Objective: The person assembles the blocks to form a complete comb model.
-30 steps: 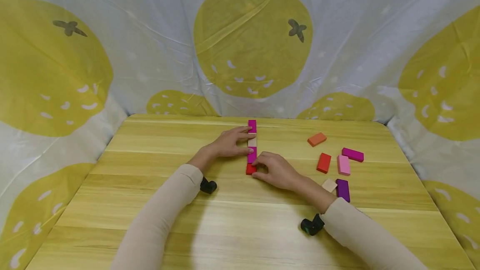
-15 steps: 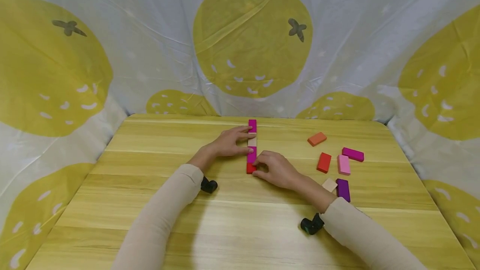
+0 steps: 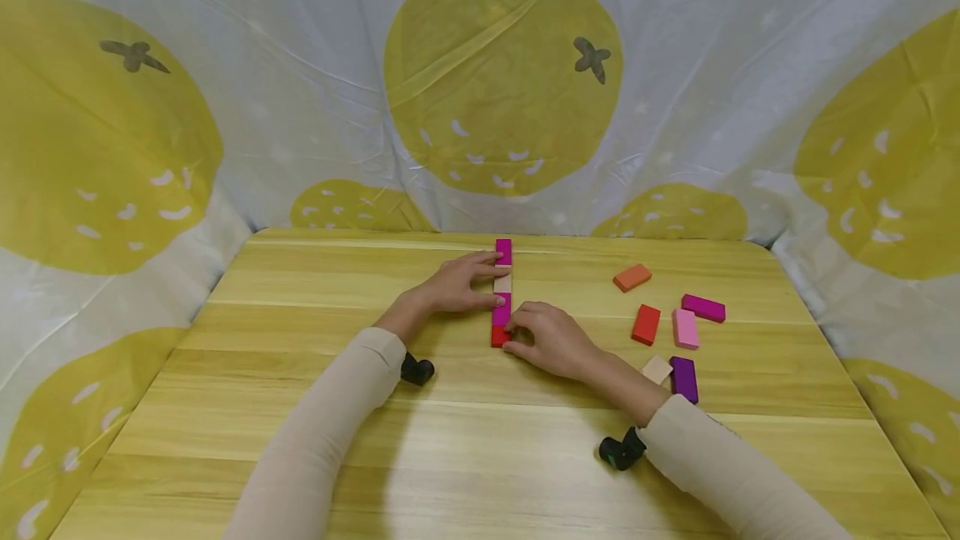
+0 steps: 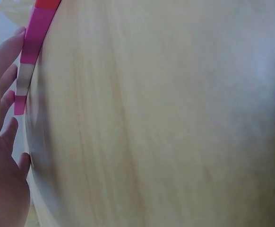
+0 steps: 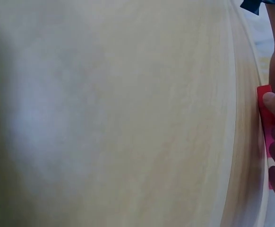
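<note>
A row of blocks laid end to end runs away from me on the wooden table (image 3: 315, 448). Its near end is a red block (image 3: 498, 337), followed by a magenta block (image 3: 502, 315), a plain wood block (image 3: 502, 282) and another magenta block (image 3: 504, 246) at the far end. My left hand (image 3: 453, 284) rests along the row's left side, fingers extended over the magenta and plain blocks. At the near end, the curled thumb and index finger of my right hand (image 3: 553, 338) hold the red block, partly covering its right side.
Loose blocks lie to the right: orange (image 3: 632, 277), red (image 3: 646, 324), pink (image 3: 686, 329), magenta (image 3: 703, 307), purple (image 3: 683, 379) and plain wood (image 3: 657, 370). My right forearm passes close to the plain one. A patterned cloth (image 3: 690, 107) hangs behind the table.
The red block has shifted very slightly away from me, against the row, with my right fingers on it. My left hand stays in place.
</note>
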Motion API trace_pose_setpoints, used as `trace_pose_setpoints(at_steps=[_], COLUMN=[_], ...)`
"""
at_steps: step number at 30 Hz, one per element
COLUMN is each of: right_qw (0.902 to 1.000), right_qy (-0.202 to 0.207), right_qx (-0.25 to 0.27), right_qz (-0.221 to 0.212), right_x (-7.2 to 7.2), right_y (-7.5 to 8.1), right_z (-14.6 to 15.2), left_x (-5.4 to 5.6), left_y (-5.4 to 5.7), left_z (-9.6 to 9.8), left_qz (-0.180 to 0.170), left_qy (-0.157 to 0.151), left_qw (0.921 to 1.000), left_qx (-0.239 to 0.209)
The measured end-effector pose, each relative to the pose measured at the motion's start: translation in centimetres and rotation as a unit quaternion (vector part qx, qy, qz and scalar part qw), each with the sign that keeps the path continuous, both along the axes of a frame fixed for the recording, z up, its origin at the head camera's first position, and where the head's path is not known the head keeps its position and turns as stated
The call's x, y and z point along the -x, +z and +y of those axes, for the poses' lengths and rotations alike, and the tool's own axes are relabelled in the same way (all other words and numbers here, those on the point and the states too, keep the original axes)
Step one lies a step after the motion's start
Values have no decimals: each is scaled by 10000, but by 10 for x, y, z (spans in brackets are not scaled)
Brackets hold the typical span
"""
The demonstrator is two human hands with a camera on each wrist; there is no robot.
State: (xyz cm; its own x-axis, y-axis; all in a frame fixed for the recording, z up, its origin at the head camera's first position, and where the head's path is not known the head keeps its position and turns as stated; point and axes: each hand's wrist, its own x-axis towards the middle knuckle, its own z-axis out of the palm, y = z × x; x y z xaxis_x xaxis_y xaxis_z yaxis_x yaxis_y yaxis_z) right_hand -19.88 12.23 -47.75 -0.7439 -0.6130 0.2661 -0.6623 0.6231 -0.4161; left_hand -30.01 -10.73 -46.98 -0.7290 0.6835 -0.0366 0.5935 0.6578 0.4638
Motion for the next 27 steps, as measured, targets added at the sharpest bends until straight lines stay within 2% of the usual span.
trace_pose_setpoints(at_steps=[11,18,27], right_qw=[9997,9994,9984], right_qy=[46,-44,-329], right_qx=[-100,-196,22], right_qz=[-202,-268,-464], right_x=[-2,-5,-1], right_y=[10,18,22], right_z=[13,38,76], left_x=[1,2,1], left_y=[-2,-4,-3], left_z=[-2,-2,0], left_qz=[40,65,54], left_qy=[-3,-95,-69], left_qw=[10000,9999,9999], left_qx=[42,-94,-56])
